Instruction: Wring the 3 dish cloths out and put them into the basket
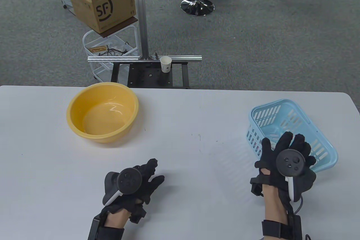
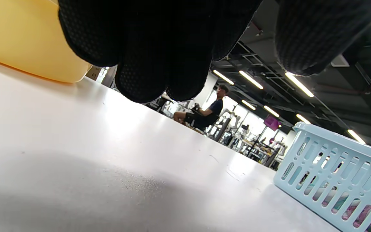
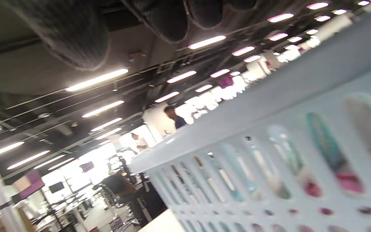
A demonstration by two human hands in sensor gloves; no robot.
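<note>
A light blue slotted basket (image 1: 252,138) stands at the table's right. My right hand (image 1: 284,144) hovers over its near left corner, fingers spread straight and holding nothing. Through the basket's slots I see pink and teal cloth (image 2: 349,211) in the left wrist view, and the same colours of cloth (image 3: 346,180) in the right wrist view. A yellow basin (image 1: 92,137) at the left holds water and shows no cloth. My left hand (image 1: 153,172) hangs low over the table's front middle, fingers loosely curled and empty. The right hand hides most of the basket's inside from above.
The white table (image 1: 197,127) ends just behind the basin. Beyond it stand a black rack with a paper cup (image 1: 166,64), a cart carrying a cardboard box (image 1: 107,3) and a chrome chair base (image 1: 197,6). A seated person (image 2: 204,112) is far off.
</note>
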